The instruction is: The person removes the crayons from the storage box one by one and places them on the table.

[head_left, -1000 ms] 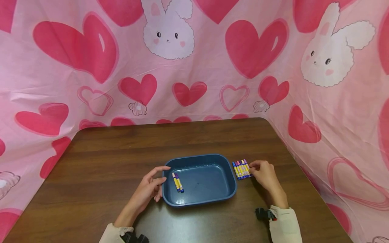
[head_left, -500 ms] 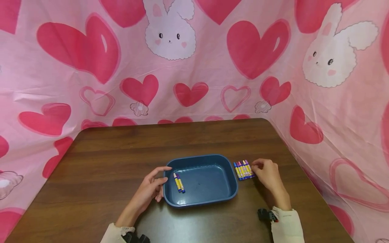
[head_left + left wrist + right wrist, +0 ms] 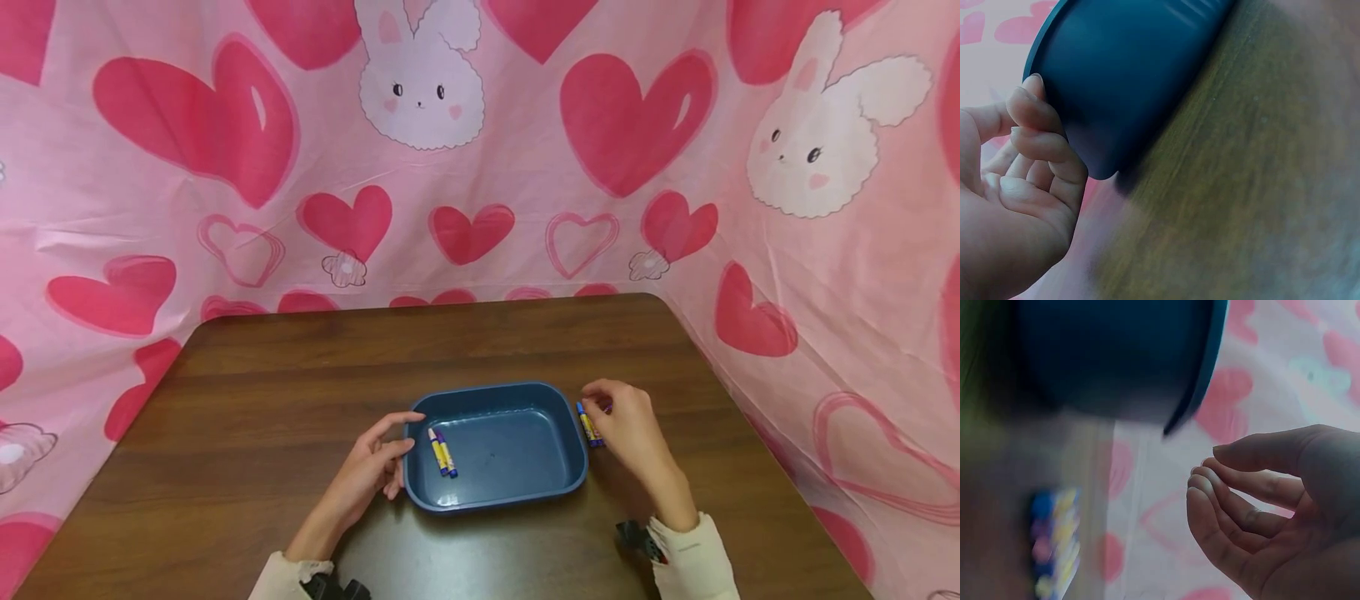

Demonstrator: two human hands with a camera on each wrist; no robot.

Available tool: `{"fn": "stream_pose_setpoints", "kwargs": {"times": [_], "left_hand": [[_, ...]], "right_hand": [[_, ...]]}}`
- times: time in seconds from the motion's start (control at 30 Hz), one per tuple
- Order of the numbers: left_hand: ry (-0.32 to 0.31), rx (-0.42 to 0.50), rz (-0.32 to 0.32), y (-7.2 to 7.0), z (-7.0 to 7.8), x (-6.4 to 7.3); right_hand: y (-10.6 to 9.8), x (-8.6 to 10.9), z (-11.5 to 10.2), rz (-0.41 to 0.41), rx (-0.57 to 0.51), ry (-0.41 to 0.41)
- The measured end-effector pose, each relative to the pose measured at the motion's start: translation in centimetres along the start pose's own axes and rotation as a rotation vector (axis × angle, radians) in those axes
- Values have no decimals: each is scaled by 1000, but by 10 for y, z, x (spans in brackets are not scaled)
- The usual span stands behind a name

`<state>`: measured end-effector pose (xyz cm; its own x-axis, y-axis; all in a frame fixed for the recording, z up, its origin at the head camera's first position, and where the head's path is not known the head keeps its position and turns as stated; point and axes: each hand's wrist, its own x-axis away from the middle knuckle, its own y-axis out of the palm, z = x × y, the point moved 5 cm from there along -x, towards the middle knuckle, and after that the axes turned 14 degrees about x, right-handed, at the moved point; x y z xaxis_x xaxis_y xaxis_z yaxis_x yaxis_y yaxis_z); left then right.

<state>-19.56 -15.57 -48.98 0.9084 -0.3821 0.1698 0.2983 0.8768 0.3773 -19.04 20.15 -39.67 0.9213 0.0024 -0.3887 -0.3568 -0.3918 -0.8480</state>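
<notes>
A dark blue rectangular tray [image 3: 495, 492] sits on the table, with two yellow-wrapped crayons [image 3: 442, 454] lying side by side near its left end. My left hand [image 3: 367, 467] holds the tray's left rim, and in the left wrist view its fingers lie against the tray's outer wall [image 3: 1122, 75]. Just right of the tray lies a row of crayons [image 3: 589, 427], mostly hidden by my right hand [image 3: 630, 425]. In the right wrist view that hand's thumb and fingers are loosely bent with nothing between them, apart from the blurred crayons [image 3: 1054, 544].
The brown wooden table [image 3: 300, 375] extends around the tray on all sides. A pink cloth [image 3: 480, 167] with hearts and rabbits hangs behind it and along the right side.
My right hand has moved left from the right end of the crayon row to above it, covering most of the crayons. The left hand stays on the tray's rim.
</notes>
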Motion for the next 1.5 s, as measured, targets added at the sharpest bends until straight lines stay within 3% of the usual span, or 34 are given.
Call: {"fn": "stream_pose_setpoints", "kwargs": {"times": [0.2, 0.37, 0.53, 0.73, 1.03, 1.23, 1.5], "left_hand": [[-6, 3, 16, 0, 1, 1], [-13, 7, 8, 2, 0, 1], [-8, 14, 9, 2, 0, 2], [10, 2, -12, 2, 1, -1], [1, 4, -13, -1, 0, -1], [7, 20, -8, 2, 0, -1], [17, 20, -24, 3, 2, 0]], "right_hand": [[12, -11, -62, -55, 18, -160], [21, -16, -101, -190, -8, -189], [35, -17, -125, -304, -16, -223], [65, -12, -139, -406, -13, -257], [119, 5, -153, -473, 91, -351], [125, 12, -158, -429, 137, -382], [127, 13, -158, -422, 99, -369]]}}
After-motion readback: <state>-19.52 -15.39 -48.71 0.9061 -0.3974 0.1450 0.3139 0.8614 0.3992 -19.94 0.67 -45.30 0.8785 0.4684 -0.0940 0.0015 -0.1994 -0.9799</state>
